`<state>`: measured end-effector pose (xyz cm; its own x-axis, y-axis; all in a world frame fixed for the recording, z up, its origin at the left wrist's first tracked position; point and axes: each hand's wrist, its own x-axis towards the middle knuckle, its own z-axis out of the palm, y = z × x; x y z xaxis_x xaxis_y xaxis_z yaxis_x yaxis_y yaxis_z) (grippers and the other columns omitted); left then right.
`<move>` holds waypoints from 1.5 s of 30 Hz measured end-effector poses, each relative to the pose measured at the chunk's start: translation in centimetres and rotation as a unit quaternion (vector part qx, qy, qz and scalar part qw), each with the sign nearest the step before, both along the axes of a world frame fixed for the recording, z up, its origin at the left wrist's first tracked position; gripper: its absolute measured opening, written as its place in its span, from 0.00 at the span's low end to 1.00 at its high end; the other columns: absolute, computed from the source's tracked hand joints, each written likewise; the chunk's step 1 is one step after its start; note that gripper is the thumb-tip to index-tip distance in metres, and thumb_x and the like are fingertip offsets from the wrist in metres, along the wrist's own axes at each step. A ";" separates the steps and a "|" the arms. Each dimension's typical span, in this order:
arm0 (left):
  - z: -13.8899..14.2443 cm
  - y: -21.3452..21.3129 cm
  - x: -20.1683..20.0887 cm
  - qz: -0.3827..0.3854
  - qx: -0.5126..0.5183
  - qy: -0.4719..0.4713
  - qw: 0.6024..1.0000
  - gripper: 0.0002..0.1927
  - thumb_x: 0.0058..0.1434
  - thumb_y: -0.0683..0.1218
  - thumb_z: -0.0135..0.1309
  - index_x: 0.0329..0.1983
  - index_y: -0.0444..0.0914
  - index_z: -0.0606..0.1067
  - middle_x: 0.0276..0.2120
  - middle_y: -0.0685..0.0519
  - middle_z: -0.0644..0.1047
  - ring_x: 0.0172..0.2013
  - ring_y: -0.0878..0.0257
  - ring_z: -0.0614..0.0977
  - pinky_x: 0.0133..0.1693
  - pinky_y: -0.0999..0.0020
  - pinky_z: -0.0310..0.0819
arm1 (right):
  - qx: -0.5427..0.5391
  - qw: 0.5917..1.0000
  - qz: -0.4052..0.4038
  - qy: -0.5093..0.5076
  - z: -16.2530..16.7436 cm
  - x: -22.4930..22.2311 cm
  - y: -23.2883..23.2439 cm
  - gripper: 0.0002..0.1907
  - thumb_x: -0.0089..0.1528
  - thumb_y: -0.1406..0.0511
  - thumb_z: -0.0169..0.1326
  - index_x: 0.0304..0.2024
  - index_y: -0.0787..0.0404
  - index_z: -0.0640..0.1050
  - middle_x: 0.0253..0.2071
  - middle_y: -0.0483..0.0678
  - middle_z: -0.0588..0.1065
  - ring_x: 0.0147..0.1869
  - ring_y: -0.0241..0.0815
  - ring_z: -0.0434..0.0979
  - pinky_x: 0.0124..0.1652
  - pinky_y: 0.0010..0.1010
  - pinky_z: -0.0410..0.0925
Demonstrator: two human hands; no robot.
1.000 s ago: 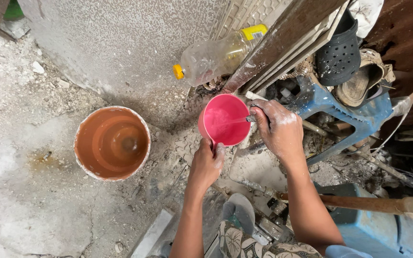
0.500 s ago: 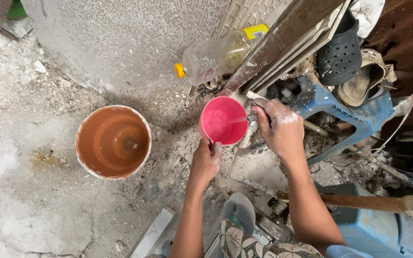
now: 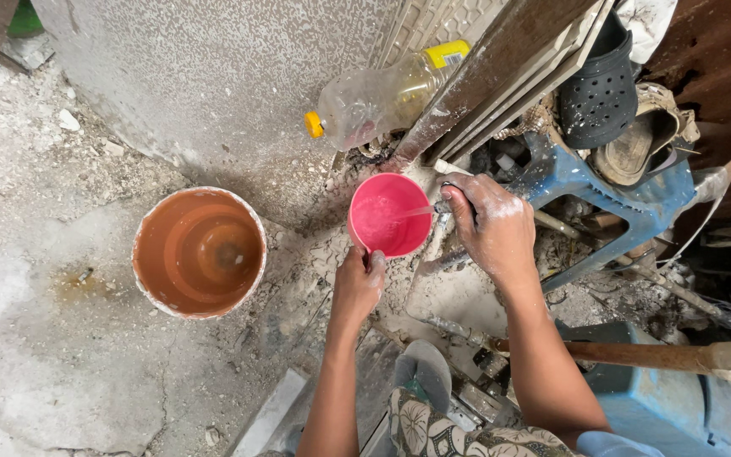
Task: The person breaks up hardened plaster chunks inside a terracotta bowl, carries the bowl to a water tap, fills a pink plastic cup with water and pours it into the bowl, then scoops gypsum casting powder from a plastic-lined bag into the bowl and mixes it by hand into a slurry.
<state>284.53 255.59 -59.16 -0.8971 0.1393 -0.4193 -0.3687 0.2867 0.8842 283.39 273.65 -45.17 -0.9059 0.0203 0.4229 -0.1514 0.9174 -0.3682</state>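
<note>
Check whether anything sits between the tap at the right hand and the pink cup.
Nothing visible does. A thin stream runs straight from the tap under the right hand into the pink cup, held at its rim by the left hand.

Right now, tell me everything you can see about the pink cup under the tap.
The pink cup is a round, plastic-looking container seen from above, its mouth open upward. A thin stream of water runs into it from the right, and its wet inside looks pale and milky. The left hand grips its near rim; the right hand, dusted white, is beside it at the tap. It is held above cracked, dusty ground.
</note>
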 end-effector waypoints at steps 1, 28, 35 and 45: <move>0.1 0.0 0.0 -0.001 -0.001 -0.001 1.000 0.15 0.67 0.49 0.47 0.39 0.31 0.73 0.22 0.45 0.78 0.23 0.56 0.81 0.31 0.57 0.73 | -0.001 1.000 0.000 -0.001 0.0 0.0 0.0 0.08 0.68 0.62 0.59 0.45 0.60 0.82 0.38 0.52 0.79 0.38 0.55 0.80 0.35 0.40 0.71; 0.0 -0.5 0.2 0.015 -0.010 0.015 1.000 0.16 0.67 0.50 0.47 0.45 0.32 0.75 0.26 0.44 0.80 0.26 0.55 0.83 0.33 0.55 0.74 | 0.002 1.000 -0.004 -0.001 0.1 0.1 0.0 0.09 0.68 0.62 0.58 0.46 0.60 0.82 0.35 0.52 0.77 0.35 0.54 0.78 0.34 0.40 0.69; -0.5 -0.6 0.2 0.022 -0.017 0.023 0.999 0.16 0.67 0.50 0.48 0.43 0.31 0.75 0.26 0.44 0.79 0.25 0.54 0.82 0.33 0.56 0.74 | 0.001 1.000 -0.007 -0.003 0.1 0.1 0.0 0.09 0.68 0.62 0.59 0.46 0.60 0.82 0.34 0.52 0.77 0.34 0.55 0.78 0.32 0.40 0.68; -0.9 -0.6 0.1 0.014 -0.029 0.016 0.999 0.16 0.68 0.50 0.48 0.42 0.30 0.75 0.25 0.44 0.80 0.26 0.53 0.83 0.34 0.54 0.74 | 0.015 1.000 0.003 0.011 -0.1 0.1 0.3 0.08 0.68 0.63 0.59 0.46 0.60 0.81 0.35 0.52 0.77 0.36 0.55 0.78 0.33 0.40 0.69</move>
